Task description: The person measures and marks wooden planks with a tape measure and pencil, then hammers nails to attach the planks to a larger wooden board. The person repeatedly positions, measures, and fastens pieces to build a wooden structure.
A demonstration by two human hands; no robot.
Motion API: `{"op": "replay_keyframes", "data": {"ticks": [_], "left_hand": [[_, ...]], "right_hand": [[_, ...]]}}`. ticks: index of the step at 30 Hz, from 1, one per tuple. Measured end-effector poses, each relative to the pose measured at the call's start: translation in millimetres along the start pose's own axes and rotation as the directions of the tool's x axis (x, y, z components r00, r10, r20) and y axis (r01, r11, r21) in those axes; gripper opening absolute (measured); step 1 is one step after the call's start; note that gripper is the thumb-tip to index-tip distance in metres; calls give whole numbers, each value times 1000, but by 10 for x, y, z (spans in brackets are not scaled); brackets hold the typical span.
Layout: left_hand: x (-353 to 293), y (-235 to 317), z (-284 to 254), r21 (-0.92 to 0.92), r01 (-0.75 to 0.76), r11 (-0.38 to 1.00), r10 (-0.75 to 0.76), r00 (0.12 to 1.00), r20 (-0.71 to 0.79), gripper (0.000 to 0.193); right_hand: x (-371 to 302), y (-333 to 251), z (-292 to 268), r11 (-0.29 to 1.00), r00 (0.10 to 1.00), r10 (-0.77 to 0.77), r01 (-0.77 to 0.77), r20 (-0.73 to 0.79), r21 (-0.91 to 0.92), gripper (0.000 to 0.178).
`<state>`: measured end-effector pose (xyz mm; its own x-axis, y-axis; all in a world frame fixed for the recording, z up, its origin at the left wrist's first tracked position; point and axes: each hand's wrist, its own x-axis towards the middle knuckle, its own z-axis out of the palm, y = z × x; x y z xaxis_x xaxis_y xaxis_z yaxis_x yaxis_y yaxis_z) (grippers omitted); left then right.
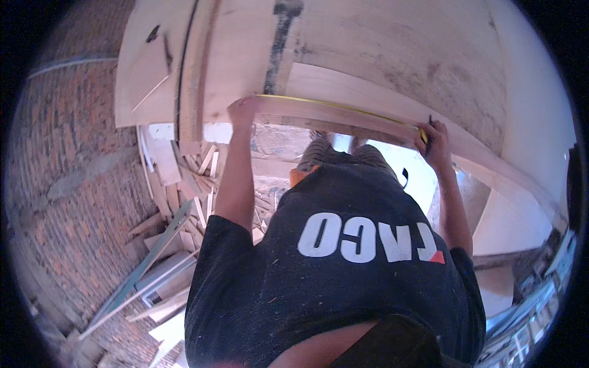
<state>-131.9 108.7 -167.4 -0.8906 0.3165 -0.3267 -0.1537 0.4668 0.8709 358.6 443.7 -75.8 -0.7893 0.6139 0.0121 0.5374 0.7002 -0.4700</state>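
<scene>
A yellow tape measure blade (334,107) is drawn out straight along the near edge of a pale wooden board (350,91). At its left end my left hand (243,110) is closed, fingers pressed to the blade's tip at the board's edge. My right hand (435,144) grips the tape measure's yellow and black case at the other end. A thin dark stick, perhaps a pencil, pokes up by the right fingers; its lower part is hidden. The board lies on a large wooden worktop (399,43) marked with a dark stripe.
A long wooden rail (199,67) crosses the worktop on the left, beside a plywood piece (147,67) with a small dark object on it. Many wood offcuts (196,178) litter the floor at my left, against a brick surface (80,147). White panels (518,214) stand at right.
</scene>
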Motion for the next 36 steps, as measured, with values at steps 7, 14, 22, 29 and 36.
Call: {"op": "replay_keyframes", "data": {"ticks": [7,14,22,29,36], "left_hand": [[-40,155,81,64,-3,998,6,999,-38,23],[-103,248,109,201,-42,979,55,997,-61,30],[59,96,-8,73,47,996,-44,998,-46,29],[37,262,24,-51,182,982,-182,983,-6,20],[75,455,-11,-25,295,955,-295,955,14,17]], "right_hand": [[-8,76,-23,999,999,32,-34,44,42,36],[66,-46,-69,993,990,87,-94,109,68,35],[161,-99,-30,992,987,123,-122,107,-11,32],[304,-19,-51,976,940,218,-201,262,-90,35],[347,-23,-68,971,928,240,-229,283,-73,35]]}}
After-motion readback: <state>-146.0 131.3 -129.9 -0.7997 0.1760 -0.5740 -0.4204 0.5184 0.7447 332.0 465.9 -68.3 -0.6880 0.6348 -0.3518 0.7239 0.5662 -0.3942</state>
